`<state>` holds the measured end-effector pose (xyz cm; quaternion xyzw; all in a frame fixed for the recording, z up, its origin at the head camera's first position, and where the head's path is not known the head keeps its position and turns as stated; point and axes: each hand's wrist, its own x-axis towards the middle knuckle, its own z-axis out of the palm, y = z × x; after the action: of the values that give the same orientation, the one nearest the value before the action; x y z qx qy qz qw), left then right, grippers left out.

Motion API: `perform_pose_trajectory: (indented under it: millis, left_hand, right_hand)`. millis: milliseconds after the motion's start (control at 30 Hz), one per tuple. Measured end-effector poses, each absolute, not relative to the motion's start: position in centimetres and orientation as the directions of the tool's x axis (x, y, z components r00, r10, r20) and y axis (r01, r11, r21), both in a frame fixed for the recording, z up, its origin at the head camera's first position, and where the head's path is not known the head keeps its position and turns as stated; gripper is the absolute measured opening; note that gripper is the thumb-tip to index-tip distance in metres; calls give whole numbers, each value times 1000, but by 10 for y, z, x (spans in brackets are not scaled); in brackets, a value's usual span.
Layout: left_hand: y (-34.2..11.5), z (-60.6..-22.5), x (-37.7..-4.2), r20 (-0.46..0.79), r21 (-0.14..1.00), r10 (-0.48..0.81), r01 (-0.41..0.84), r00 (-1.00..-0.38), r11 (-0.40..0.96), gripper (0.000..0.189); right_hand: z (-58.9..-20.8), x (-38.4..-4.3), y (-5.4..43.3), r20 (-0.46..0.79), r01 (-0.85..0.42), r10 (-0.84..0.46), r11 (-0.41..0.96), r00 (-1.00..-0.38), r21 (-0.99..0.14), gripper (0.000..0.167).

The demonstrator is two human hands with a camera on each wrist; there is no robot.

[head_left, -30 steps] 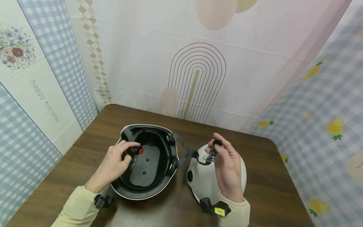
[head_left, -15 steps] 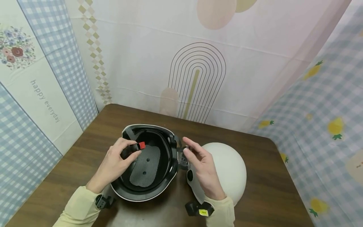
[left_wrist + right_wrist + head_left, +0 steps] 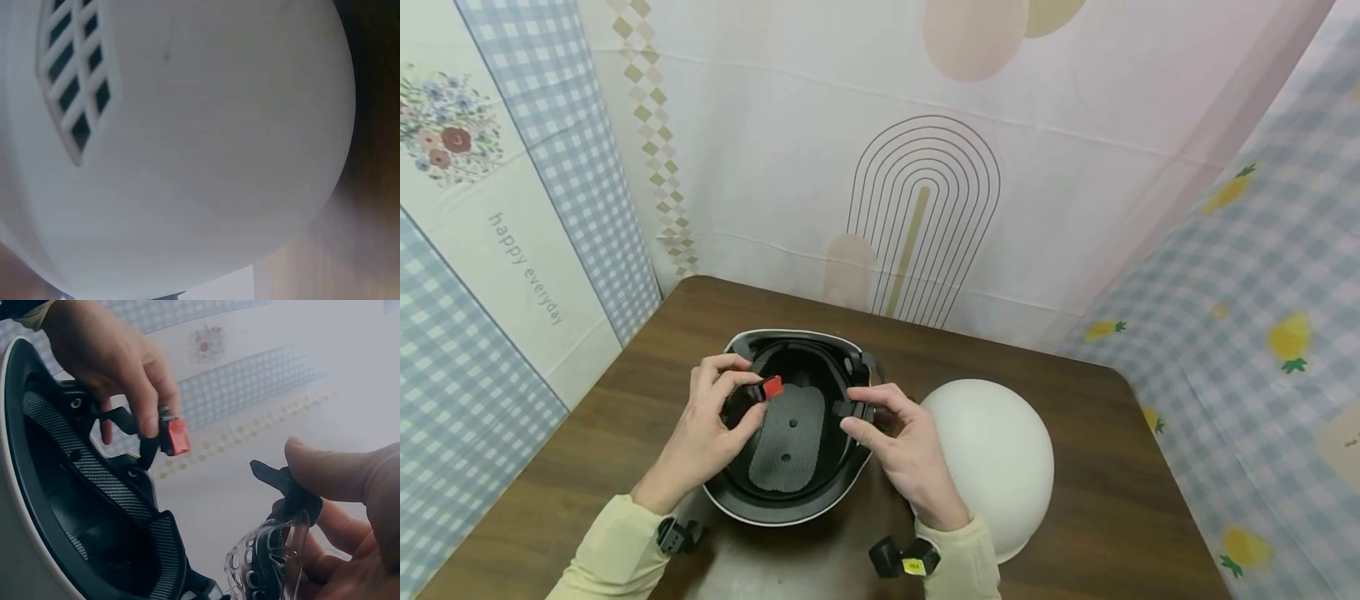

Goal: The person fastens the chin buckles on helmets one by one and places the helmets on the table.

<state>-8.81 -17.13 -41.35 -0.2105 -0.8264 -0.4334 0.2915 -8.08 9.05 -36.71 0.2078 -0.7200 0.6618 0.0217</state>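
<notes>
An upturned white helmet [image 3: 793, 507], its black padded inside facing up, stands on the table. Over its left side my left hand [image 3: 700, 425] pinches a black strap buckle with a red tab [image 3: 772, 387]. Across from it my right hand [image 3: 910, 450] pinches the opposite strap's black buckle tongue [image 3: 270, 476] between thumb and fingers. Just below that tongue, a clear chin cup [image 3: 250, 565] with holes sits around the strap. Tongue and buckle are apart, facing each other. The left wrist view shows only the helmet's white shell [image 3: 219, 137] and its vent grille [image 3: 72, 75].
A second white helmet [image 3: 992, 458], dome up, stands right of the first, behind my right forearm. The brown wooden table [image 3: 1060, 542] ends at a patterned cloth backdrop [image 3: 775, 167]. Black wrist cameras [image 3: 677, 533] sit on both sleeves.
My right hand has moved left from over the domed helmet to the upturned one's right rim, bringing the strap end along. My left hand has turned the buckle's red tab toward it.
</notes>
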Motion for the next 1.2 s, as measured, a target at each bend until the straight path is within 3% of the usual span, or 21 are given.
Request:
perform_pose_trajectory:
  millis: [233,700,967,1200]
  left_hand:
    - [-170,-414,-89,698,579,112,650,-707,492,35]
    - [-172,-413,-86,656,554,201,645,-727,526,40]
    - [-171,-413,-84,635,535,270,664,-724,522,41]
    - [-170,-411,-84,614,583,262,652,-744,485,45]
  right_hand:
    - [-369,-79,80,355,-401,-295,110,-887,-909,30]
    - [-373,-81,58,404,-447,-251,142,-880,-883,29]
    - [-350,-70,45,468,-515,-247,188,-849,-836,28]
    - [-351,-71,43,486,-531,-231,215,-843,-820,28]
